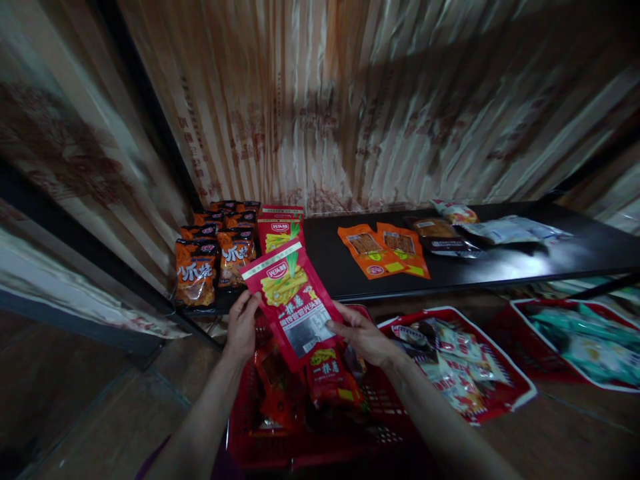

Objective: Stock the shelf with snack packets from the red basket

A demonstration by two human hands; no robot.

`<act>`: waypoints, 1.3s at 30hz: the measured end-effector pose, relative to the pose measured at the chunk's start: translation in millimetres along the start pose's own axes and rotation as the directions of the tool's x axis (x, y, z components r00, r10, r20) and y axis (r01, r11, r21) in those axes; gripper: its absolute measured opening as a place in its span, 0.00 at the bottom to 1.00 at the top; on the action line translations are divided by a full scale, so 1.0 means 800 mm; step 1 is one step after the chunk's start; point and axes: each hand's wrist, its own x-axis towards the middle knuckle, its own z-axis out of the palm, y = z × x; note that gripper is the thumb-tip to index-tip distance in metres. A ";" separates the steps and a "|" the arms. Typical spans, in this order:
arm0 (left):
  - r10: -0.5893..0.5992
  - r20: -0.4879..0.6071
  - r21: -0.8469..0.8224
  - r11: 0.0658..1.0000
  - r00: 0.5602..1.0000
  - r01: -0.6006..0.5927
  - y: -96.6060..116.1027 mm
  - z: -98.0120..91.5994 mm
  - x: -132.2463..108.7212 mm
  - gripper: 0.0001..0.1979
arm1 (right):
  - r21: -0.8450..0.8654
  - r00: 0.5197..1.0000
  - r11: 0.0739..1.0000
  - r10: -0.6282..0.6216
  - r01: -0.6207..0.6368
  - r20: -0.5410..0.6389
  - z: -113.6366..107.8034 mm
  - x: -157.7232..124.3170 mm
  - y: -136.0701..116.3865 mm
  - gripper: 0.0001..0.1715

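I hold a red snack packet (294,303) with both hands above a red plastic basket (280,447). My left hand (242,328) grips its left edge with closed fingers. My right hand (361,335) supports its lower right edge, thumb on the front. The packet shows yellow strips and a white label. More red packets (330,377) lie in the basket underneath. Just beyond the packet, matching red packets (280,230) stand in a row on the black shelf (500,267).
Orange packets (213,257) stand in rows at the shelf's left end. Two flat orange packets (383,250) and darker and pale packets (470,230) lie further right. Two more red baskets (505,393) (580,340) with packets sit on the wooden floor. A striped curtain hangs behind.
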 end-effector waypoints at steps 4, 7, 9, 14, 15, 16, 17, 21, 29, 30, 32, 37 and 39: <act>-0.027 -0.047 -0.032 0.999 0.999 0.026 0.005 -0.001 0.000 0.19 | -0.058 0.999 0.998 0.036 -0.034 0.036 -0.002 -0.004 0.001 0.27; -0.053 -0.042 -0.044 0.998 0.998 0.052 0.006 -0.002 -0.002 0.21 | -0.076 0.996 0.995 0.069 -0.065 0.050 -0.003 -0.006 0.003 0.27; -0.059 -0.047 -0.046 0.997 0.997 0.057 0.006 -0.004 -0.002 0.22 | -0.077 0.997 0.995 0.069 -0.066 0.039 -0.002 -0.007 0.004 0.27; -0.073 -0.058 -0.041 0.997 0.996 0.070 0.007 -0.009 0.002 0.22 | -0.061 0.996 0.995 0.082 -0.081 0.016 0.000 -0.007 0.003 0.28; -0.080 -0.043 -0.048 0.996 0.996 0.078 0.008 -0.009 0.002 0.22 | -0.052 0.996 0.995 0.084 -0.083 0.010 0.001 -0.007 0.003 0.27; -0.089 -0.020 -0.059 0.994 0.996 0.088 0.009 -0.008 0.001 0.22 | -0.037 0.997 0.996 0.083 -0.082 0.002 0.002 -0.006 0.004 0.27; -0.098 0.015 -0.069 0.993 0.995 0.098 0.010 -0.007 0.000 0.23 | -0.017 0.997 0.997 0.078 -0.079 -0.010 0.002 -0.006 0.005 0.26; -0.118 0.190 -0.045 0.991 0.975 0.129 0.009 0.000 -0.014 0.20 | 0.079 0.995 0.997 0.018 -0.010 -0.101 0.004 -0.001 0.007 0.26; -0.285 0.326 0.176 0.955 0.901 0.238 -0.025 0.003 -0.038 0.19 | 0.089 0.992 0.996 -0.022 0.033 -0.126 0.005 0.001 0.005 0.26; -0.286 0.323 0.198 0.953 0.902 0.231 -0.028 0.002 -0.039 0.19 | 0.090 0.990 0.995 -0.025 0.037 -0.136 0.004 0.001 0.005 0.24; -0.295 0.313 0.237 0.945 0.903 0.227 -0.031 0.000 -0.038 0.18 | 0.105 0.984 0.992 -0.045 0.064 -0.170 0.001 0.002 0.003 0.23; -0.404 0.331 0.341 0.894 0.853 0.291 -0.036 -0.005 -0.043 0.20 | 0.112 0.942 0.981 -0.116 0.158 -0.316 -0.015 0.010 -0.004 0.23; -0.448 0.365 0.403 0.866 0.816 0.296 -0.039 -0.006 -0.048 0.20 | 0.111 0.913 0.976 -0.132 0.188 -0.387 -0.022 0.014 -0.005 0.22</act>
